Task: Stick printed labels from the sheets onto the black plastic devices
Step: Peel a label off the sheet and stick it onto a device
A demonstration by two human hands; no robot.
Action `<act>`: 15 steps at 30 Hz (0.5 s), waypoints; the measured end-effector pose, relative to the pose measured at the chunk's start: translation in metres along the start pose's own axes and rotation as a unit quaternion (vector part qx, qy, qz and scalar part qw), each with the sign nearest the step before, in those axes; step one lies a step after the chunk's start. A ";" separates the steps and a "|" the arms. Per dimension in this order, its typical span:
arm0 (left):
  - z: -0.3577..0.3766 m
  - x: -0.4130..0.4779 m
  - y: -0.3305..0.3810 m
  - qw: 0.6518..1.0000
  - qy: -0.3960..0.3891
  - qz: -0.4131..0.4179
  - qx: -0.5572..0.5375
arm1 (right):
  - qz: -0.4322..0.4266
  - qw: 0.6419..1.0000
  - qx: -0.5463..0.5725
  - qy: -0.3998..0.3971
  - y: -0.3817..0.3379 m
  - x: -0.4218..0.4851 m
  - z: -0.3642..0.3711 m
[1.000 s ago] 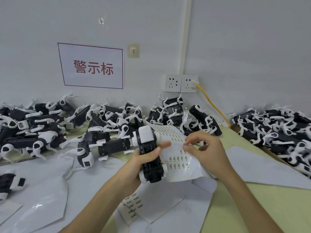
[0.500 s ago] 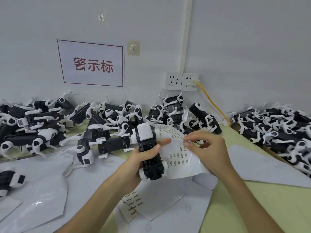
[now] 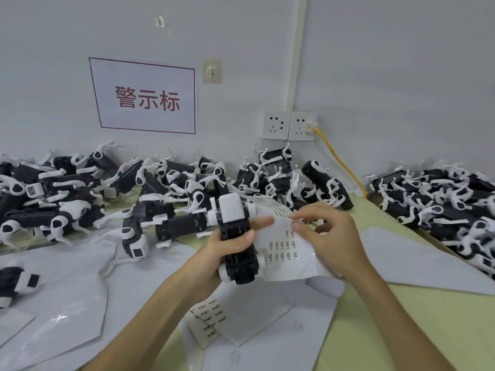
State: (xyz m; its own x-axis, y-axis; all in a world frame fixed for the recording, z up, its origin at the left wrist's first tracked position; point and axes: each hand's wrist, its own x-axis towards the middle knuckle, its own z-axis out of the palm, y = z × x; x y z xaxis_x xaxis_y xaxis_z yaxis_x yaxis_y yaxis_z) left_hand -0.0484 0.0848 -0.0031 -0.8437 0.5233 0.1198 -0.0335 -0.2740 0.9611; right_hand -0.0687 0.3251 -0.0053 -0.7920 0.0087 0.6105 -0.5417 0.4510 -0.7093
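Head view, looking down on a pale green bench (image 3: 401, 330) set against a grey wall. Heaps of black-and-white devices run along the bench's far edge: the left heap (image 3: 67, 199) is cut off by the frame's left border and the right heap (image 3: 442, 199) by its right border. White backing sheets (image 3: 67, 303) cover the near left part of the bench.

Near the bench's middle, raised above it, the held device (image 3: 235, 236) stands roughly upright, wheels outward. The left hand (image 3: 211, 261) grips it from the left, thumb laid across its front; most of the fingers are hidden behind it. Touching the device's right side, the curled label sheet (image 3: 284, 253) carries rows of print too small to read.

The right hand (image 3: 332, 236), forearm rising from the lower right, pinches the sheet near its upper edge with thumb and forefinger. Whether a label has lifted cannot be told. A second label sheet (image 3: 209, 317) lies flat between the forearms, partly hidden.
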 end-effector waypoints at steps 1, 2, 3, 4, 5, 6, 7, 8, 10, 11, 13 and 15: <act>0.000 0.000 0.000 1.000 -0.002 0.000 0.003 | -0.005 1.000 -0.003 0.006 0.000 0.000 0.000; 0.001 0.000 -0.001 1.000 -0.003 -0.001 0.008 | -0.008 1.000 -0.005 0.014 0.000 0.000 0.000; 0.001 0.001 -0.001 1.000 -0.003 -0.001 0.011 | -0.010 1.000 -0.007 0.023 -0.001 0.000 0.001; 0.001 0.001 -0.001 1.000 -0.001 -0.001 0.012 | -0.012 0.999 -0.008 0.031 -0.001 -0.001 0.001; 0.002 0.000 -0.001 1.000 0.002 -0.002 0.010 | -0.015 0.999 -0.008 0.038 -0.002 -0.001 0.002; 0.002 0.000 0.000 1.000 0.006 -0.003 0.006 | -0.017 0.999 -0.009 0.042 -0.003 -0.002 0.002; 0.002 0.000 0.000 1.000 0.011 -0.005 0.000 | -0.019 0.999 -0.011 0.044 -0.004 -0.002 0.002; 0.002 0.000 0.001 1.000 0.013 -0.008 -0.008 | -0.020 0.999 -0.012 0.044 -0.005 -0.002 0.002; 0.003 0.000 0.002 0.999 0.021 -0.010 -0.023 | -0.020 0.999 -0.014 0.043 -0.005 -0.002 0.002; 0.003 0.000 0.002 0.999 0.026 -0.011 -0.027 | -0.022 0.999 -0.015 0.041 -0.006 -0.002 0.002; 0.003 0.000 0.001 0.999 0.033 -0.012 -0.028 | -0.032 0.999 -0.020 0.038 -0.006 -0.002 0.002; 0.003 0.000 0.001 0.999 0.040 -0.014 -0.025 | -0.043 0.998 -0.028 0.033 -0.005 -0.002 0.002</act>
State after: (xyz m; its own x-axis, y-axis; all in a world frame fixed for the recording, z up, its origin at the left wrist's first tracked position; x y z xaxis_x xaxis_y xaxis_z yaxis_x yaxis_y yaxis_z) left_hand -0.0467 0.0872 -0.0012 -0.8817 0.4663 0.0715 -0.0820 -0.3007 0.9502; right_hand -0.0645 0.3207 -0.0036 -0.7218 0.0246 0.6917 -0.5897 0.5014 -0.6332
